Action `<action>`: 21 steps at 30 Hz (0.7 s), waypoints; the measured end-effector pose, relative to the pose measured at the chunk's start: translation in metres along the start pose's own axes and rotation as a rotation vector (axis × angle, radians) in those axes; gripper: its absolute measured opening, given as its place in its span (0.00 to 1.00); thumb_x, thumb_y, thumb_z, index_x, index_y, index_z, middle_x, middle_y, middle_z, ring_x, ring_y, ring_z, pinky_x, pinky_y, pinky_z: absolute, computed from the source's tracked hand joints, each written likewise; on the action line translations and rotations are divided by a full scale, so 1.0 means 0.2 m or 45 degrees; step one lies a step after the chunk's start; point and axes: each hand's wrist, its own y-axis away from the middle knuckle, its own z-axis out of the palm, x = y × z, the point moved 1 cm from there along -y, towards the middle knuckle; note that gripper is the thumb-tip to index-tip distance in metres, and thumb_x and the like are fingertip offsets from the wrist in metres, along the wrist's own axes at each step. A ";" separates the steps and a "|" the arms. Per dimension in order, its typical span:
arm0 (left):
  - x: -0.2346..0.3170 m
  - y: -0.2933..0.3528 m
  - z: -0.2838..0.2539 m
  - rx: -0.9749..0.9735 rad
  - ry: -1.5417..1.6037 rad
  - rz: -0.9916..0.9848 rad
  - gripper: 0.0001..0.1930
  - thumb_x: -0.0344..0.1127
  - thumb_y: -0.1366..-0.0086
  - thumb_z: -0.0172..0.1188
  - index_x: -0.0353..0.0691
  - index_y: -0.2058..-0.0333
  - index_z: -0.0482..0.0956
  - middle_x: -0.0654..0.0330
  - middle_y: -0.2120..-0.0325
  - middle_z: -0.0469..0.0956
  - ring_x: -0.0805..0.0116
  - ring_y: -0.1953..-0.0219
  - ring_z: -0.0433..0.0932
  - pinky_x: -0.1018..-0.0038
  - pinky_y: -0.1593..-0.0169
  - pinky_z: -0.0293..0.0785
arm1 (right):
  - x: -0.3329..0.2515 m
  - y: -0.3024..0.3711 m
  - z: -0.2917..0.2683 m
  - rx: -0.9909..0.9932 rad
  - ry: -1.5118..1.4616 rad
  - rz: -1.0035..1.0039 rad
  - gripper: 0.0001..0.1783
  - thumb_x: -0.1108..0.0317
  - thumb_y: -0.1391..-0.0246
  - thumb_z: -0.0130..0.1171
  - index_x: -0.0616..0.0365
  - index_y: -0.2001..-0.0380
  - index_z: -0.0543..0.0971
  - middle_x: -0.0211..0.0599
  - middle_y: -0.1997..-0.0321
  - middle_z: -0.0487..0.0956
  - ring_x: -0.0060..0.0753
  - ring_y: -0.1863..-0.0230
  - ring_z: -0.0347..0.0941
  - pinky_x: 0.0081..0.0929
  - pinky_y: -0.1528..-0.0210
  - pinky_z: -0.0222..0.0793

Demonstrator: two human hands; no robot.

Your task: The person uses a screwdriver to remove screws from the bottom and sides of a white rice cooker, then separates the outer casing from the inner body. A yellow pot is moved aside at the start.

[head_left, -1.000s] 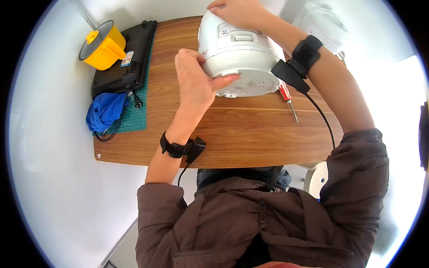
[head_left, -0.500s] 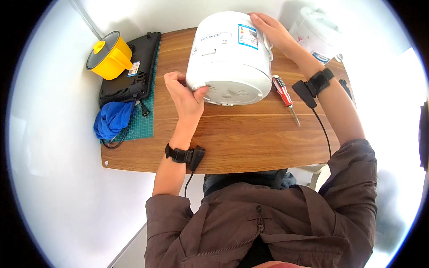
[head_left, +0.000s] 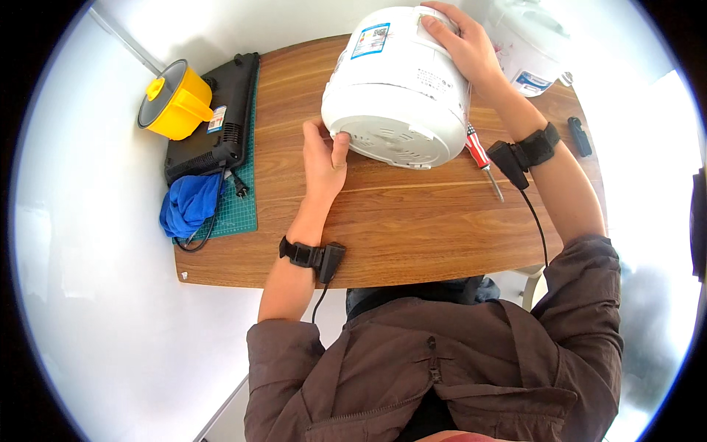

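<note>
A white rice cooker is tipped over on the far side of the table, its vented base turned toward me. My left hand grips the base's left rim, the thumb against the underside and the fingers partly hidden behind. At the top right, my right hand is wrapped around the cooker's upper end, the thumb pressed on its side. A red, white and dark-handled screwdriver lies just right of the cooker, which hides part of its handle.
Another white appliance stands at the back right, with a small black object near the right edge. On the left, a yellow pot rests on a black flat device. A blue cloth and plug lie on a green mat.
The rice cooker has been turned about its length, so its blue-edged label has shifted left and printed text now shows. The cooker and both hands appear farther right in view.
</note>
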 end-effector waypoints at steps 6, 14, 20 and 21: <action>0.39 -0.15 -0.04 0.396 -0.484 1.012 0.32 0.61 0.34 0.65 0.38 0.48 0.72 0.57 0.55 0.74 0.58 0.53 0.71 0.62 0.51 0.70 | -0.02 -0.04 0.04 0.020 0.164 -0.180 0.26 0.57 0.37 0.62 0.68 0.44 0.79 0.56 0.47 0.83 0.47 0.48 0.80 0.38 0.44 0.74; 0.52 -0.27 0.05 0.340 -0.625 1.052 0.16 0.44 0.41 0.66 0.42 0.59 0.77 0.58 0.60 0.73 0.56 0.61 0.67 0.63 0.56 0.65 | -0.08 -0.12 0.15 -0.014 0.291 -0.219 0.26 0.54 0.39 0.61 0.65 0.48 0.80 0.60 0.48 0.82 0.59 0.44 0.77 0.45 0.40 0.71; 0.55 -0.34 0.04 0.334 -0.672 1.039 0.12 0.39 0.47 0.63 0.42 0.67 0.74 0.59 0.67 0.69 0.58 0.65 0.64 0.63 0.61 0.61 | -0.10 -0.15 0.20 -0.014 0.488 -0.200 0.26 0.49 0.38 0.57 0.60 0.49 0.82 0.57 0.48 0.82 0.62 0.42 0.74 0.50 0.37 0.67; 0.55 -0.34 0.04 0.334 -0.675 1.042 0.11 0.38 0.48 0.62 0.42 0.68 0.73 0.58 0.68 0.68 0.58 0.65 0.63 0.63 0.62 0.61 | -0.09 -0.16 0.21 -0.020 0.501 -0.195 0.27 0.48 0.38 0.57 0.60 0.48 0.81 0.57 0.47 0.82 0.62 0.42 0.74 0.50 0.37 0.67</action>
